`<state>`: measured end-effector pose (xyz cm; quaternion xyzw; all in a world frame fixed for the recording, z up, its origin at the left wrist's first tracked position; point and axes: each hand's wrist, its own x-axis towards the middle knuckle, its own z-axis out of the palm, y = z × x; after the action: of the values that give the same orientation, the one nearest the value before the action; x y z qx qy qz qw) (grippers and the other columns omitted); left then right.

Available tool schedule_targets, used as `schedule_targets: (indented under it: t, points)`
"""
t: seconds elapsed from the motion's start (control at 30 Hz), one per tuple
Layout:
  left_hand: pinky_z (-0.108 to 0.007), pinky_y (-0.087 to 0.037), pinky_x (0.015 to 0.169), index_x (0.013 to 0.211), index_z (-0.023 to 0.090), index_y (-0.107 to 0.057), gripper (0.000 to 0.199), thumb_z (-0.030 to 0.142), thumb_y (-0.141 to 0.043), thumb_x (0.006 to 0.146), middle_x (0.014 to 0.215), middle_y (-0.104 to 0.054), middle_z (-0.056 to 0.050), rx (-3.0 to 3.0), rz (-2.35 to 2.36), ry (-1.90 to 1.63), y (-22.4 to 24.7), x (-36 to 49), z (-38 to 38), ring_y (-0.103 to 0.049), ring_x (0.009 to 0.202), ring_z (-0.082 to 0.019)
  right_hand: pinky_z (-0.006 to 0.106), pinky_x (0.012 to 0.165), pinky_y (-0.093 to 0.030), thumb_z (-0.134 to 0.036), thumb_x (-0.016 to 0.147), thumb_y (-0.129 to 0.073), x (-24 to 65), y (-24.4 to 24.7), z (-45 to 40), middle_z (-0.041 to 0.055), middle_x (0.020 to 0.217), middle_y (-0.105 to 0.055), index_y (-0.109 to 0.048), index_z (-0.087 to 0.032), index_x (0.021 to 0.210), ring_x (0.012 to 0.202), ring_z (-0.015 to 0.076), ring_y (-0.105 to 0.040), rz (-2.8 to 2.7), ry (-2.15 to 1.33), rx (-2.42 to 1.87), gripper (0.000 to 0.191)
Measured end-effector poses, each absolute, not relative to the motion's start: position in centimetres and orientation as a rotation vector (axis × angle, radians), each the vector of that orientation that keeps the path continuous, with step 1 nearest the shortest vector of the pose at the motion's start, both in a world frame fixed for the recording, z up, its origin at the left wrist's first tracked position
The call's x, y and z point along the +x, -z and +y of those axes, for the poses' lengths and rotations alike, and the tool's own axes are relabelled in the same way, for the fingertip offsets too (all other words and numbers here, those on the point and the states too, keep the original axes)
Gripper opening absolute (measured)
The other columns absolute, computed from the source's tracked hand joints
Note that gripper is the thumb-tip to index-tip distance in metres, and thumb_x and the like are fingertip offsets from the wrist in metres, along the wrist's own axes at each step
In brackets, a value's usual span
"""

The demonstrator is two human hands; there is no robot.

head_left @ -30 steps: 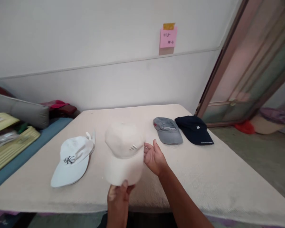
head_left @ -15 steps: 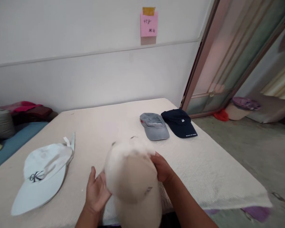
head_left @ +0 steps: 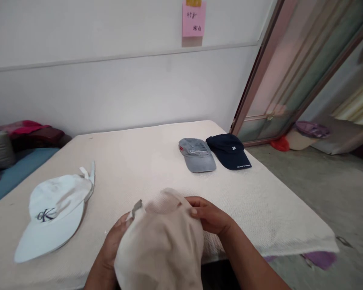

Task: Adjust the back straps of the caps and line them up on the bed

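Observation:
A beige baseball cap (head_left: 160, 245) is held between both hands at the table's near edge, its back opening and strap facing away from me. My left hand (head_left: 113, 237) grips the cap's left side near a small metal buckle. On the other side my right hand (head_left: 207, 213) pinches the strap end by the opening, thumb on top. The cap's brim is out of sight below. To the left lies a white cap (head_left: 57, 205) with a dark monogram, its brim toward me.
A grey cap (head_left: 196, 155) and a navy cap (head_left: 228, 151) lie side by side at the table's far right. The cream cloth-covered table (head_left: 133, 161) meets a white wall carrying a pink note (head_left: 193, 20). A waste bin (head_left: 305, 135) stands on the floor at right.
The beige cap has turned so its back opening shows instead of its front and brim. My left hand has gone from open fingers to gripping its side. The view has tilted slightly down.

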<state>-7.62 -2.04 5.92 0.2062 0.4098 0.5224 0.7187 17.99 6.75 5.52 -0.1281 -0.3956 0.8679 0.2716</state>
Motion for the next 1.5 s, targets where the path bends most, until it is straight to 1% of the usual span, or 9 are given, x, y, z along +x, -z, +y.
schedule_targets:
  t: [0.13,0.3,0.47,0.57,0.7,0.87,1.17,1.37,1.5]
  points:
    - [-0.027,-0.049,0.061,0.095,0.014,-0.072,0.027,0.022,-0.073,0.069,0.078,-0.073,-0.01,0.54,0.889,-0.985,-5.9,-6.8,-2.6,-0.067,0.065,-0.02,0.022,0.054,-0.042,-0.027,0.074,-0.068,17.3,-5.4,6.2,0.0026,0.069,-0.064,-0.063,-0.012,0.094,0.055,0.0101,-0.058,-1.138,-2.341,-0.361,0.025]
    - [-0.032,-0.05,0.07,0.1,0.012,-0.07,0.026,0.019,-0.067,0.076,0.082,-0.073,-0.012,0.602,0.89,-0.876,-5.7,-5.6,-1.7,-0.067,0.068,-0.021,0.016,0.037,-0.02,-0.025,0.08,-0.058,15.3,-4.5,6.2,-0.0062,0.056,-0.051,-0.057,-0.016,0.089,0.035,0.0014,-0.028,-0.961,-2.218,-0.76,0.013]
    - [-0.029,-0.05,0.067,0.1,0.014,-0.069,0.026,0.014,-0.066,0.075,0.083,-0.072,-0.009,0.577,0.903,-0.965,-5.2,-5.6,-0.2,-0.066,0.068,-0.018,0.025,0.053,-0.043,-0.027,0.077,-0.062,14.0,-3.4,6.2,0.002,0.067,-0.062,-0.057,-0.016,0.087,0.055,0.0121,-0.057,-1.048,-1.919,-1.049,0.016]
    - [-0.028,-0.05,0.063,0.097,0.014,-0.069,0.022,0.014,-0.065,0.075,0.079,-0.071,-0.008,0.517,0.883,-1.032,-5.0,-6.2,0.5,-0.065,0.064,-0.017,0.03,0.065,-0.045,-0.027,0.077,-0.062,14.1,-3.1,5.9,0.0041,0.07,-0.064,-0.059,-0.016,0.088,0.066,0.0163,-0.061,-1.123,-1.938,-1.119,0.016]
    - [-0.023,-0.049,0.056,0.087,0.016,-0.07,0.014,0.016,-0.067,0.074,0.069,-0.07,-0.003,0.415,0.956,-1.204,-5.4,-7.0,1.0,-0.063,0.057,-0.014,0.028,0.065,-0.039,-0.021,0.074,-0.063,14.2,-3.1,5.9,0.0027,0.071,-0.062,-0.063,-0.016,0.076,0.069,0.0152,-0.055,-1.187,-1.852,-1.103,0.005]
    - [-0.022,-0.048,0.057,0.079,0.016,-0.071,0.008,0.021,-0.069,0.073,0.067,-0.07,-0.001,0.395,0.969,-1.236,-6.0,-7.2,0.7,-0.064,0.058,-0.014,0.024,0.055,-0.031,-0.026,0.078,-0.06,14.4,-3.5,6.6,-0.0013,0.062,-0.053,-0.06,-0.016,0.071,0.057,0.0104,-0.043,-0.999,-1.825,-0.957,0.012]
    - [-0.022,-0.045,0.055,0.086,0.018,-0.068,0.02,0.03,-0.073,0.071,0.071,-0.068,0.0,0.638,1.055,-1.206,-6.8,-6.0,1.9,-0.061,0.058,-0.013,0.025,0.063,-0.041,-0.018,0.078,-0.058,17.6,-5.8,9.0,-0.0023,0.071,-0.048,-0.058,-0.021,0.083,0.062,0.0102,-0.047,-0.564,-1.753,-0.43,0.005]
    - [-0.022,-0.042,0.054,0.085,0.019,-0.068,0.024,0.039,-0.071,0.071,0.069,-0.067,0.001,0.793,1.242,-1.107,-6.2,-4.0,3.4,-0.058,0.056,-0.013,0.024,0.055,-0.037,-0.017,0.076,-0.06,18.8,-5.7,10.1,-0.0034,0.065,-0.05,-0.056,-0.02,0.081,0.051,0.0078,-0.04,-0.708,-1.653,-0.604,0.007]
    - [-0.023,-0.042,0.054,0.089,0.02,-0.067,0.026,0.037,-0.072,0.07,0.071,-0.067,0.001,0.727,1.195,-1.11,-6.0,-3.4,3.6,-0.059,0.056,-0.013,0.022,0.048,-0.027,-0.027,0.08,-0.06,18.8,-5.2,10.4,-0.0075,0.052,-0.044,-0.055,-0.019,0.081,0.041,0.0047,-0.027,-0.773,-1.617,-0.717,0.009]
